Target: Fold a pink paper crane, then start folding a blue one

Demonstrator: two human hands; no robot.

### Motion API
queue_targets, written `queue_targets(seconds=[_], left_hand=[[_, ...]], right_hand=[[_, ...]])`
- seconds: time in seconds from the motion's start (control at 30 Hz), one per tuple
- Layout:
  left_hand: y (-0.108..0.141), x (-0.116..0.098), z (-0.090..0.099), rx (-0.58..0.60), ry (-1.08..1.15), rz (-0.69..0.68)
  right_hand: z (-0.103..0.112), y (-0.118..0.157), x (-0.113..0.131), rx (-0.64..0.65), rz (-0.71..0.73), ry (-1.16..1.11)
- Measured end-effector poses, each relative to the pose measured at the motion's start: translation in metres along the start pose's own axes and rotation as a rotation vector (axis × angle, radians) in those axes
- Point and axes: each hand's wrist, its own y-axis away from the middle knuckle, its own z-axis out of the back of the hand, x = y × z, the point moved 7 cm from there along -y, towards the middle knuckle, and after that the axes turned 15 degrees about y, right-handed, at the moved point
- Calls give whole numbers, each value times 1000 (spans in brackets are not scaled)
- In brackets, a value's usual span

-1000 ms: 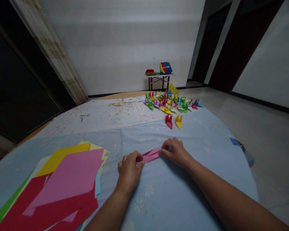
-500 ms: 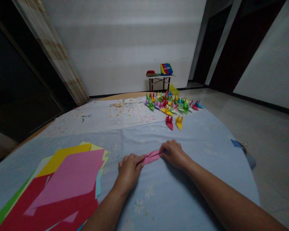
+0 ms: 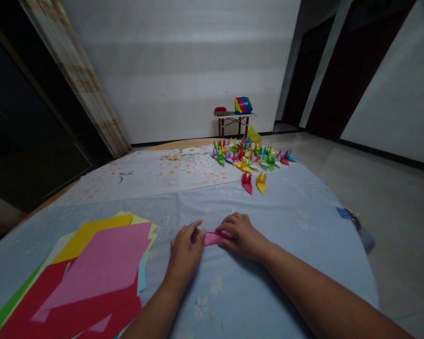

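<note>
A narrow folded strip of pink paper (image 3: 211,238) lies on the light blue tablecloth between my hands. My right hand (image 3: 240,234) has its thumb and fingers closed on the strip's right end, which bulges up a little between them. At the strip's left end is my left hand (image 3: 186,246), its thumb against the paper and its index finger raised apart from it. My left fingers partly hide that end.
Coloured sheets, with a pink one (image 3: 106,259) on top, lie at the left. Folded paper cranes (image 3: 249,153) crowd the table's far right. Nearer stand a red crane (image 3: 247,182) and a yellow crane (image 3: 261,182). A small table (image 3: 235,116) stands by the wall.
My right hand has moved left and slightly nearer, bringing the strip's right end closer to my left hand. My left index finger has lifted off the paper.
</note>
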Motion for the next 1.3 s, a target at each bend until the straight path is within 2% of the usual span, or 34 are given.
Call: queue_targets(seconds=[0.07, 0.13, 0.27, 0.37, 0.47, 0.6, 0.77, 1.0, 1.3], left_hand=[[0, -4, 9, -123, 135, -14], [1, -11, 13, -161, 230, -28], [6, -19, 3, -98, 369, 0], [8, -13, -9, -84, 503, 123], [9, -2, -26, -23, 727, 298], [9, -3, -39, 90, 954, 330], [6, 1, -32, 38, 977, 298], [7, -5, -38, 119, 993, 248], [4, -3, -40, 123, 933, 190]], right_hand=[[2, 1, -3, -29, -9, -14], [5, 1, -7, -81, -21, -33], [18, 2, -14, -255, -73, -112], [26, 4, -16, -357, -107, -187], [27, 5, -13, -388, -113, -231], [26, 6, -4, -382, -71, -235], [27, 6, 0, -351, -57, -273], [22, 4, -7, -350, -127, -293], [19, 2, -11, -319, -235, -345]])
